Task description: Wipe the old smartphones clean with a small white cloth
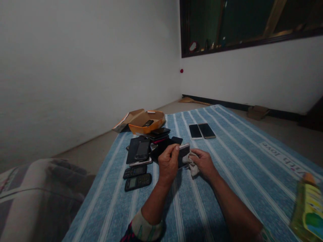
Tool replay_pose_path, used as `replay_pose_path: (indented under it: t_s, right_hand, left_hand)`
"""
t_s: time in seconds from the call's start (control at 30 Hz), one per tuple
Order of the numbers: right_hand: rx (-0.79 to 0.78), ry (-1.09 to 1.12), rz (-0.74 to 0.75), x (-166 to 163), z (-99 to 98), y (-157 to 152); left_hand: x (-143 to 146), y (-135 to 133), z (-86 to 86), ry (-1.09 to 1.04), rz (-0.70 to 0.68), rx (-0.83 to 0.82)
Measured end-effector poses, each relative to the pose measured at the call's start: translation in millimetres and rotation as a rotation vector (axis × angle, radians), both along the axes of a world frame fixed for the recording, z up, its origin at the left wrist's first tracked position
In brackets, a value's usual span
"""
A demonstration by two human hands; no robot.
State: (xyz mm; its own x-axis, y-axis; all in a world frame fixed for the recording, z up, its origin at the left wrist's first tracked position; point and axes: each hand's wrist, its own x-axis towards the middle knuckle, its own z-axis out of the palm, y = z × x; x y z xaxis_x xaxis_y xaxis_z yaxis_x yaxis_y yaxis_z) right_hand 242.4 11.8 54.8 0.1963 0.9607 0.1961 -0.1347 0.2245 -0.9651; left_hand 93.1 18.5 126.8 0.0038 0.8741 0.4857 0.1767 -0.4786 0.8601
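Blue white-striped cloth (234,143) spreads beneath a slim dark phone (184,151) with a pale edge, clamped in the left hand (168,164), while the right hand (205,164) pinches a crumpled off-white rag (192,166) against it. Wiping seems in hand, calling for a steady hold; beyond stands an open orange cardboard box (138,129)

We see a blue cloth (234,144) with white stripes spread over the top, lettering printed near its right edge. At its far left sits an open orange box (137,129), with a pile of phones (142,149) nearer us. Two keypad phones (138,182) lie nearer still, two smartphones (207,131) lie farther right, and a bottle (309,211) stands near right
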Motion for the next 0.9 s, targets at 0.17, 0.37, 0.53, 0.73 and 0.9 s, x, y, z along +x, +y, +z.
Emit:
replay_pose_path:
  t_s: [0.17,0.37,0.53,0.73,0.9]
  right_hand:
    - [0.001,-0.023,-0.007,0,2.6,-1]
    - [0.004,-0.050,-0.022,0,3.7,-1]
    - [0.029,-0.130,-0.029,0,8.4,-2]
    - [0.073,-0.247,-0.071,0,14.1,-2]
    - [0.091,-0.408,-0.075,3,20.2,-5]
  left_hand:
    - [0,0,0.7,0.001,0.002,0.004]
    - [1,-1,2.7,0.000,0.012,-0.003]
    - [-1,0,1.6,0.011,0.019,0.009]
    - [-1,2,-0.1,0.045,0.040,0.023]
    - [0,1,-0.6,0.055,0.039,0.037]
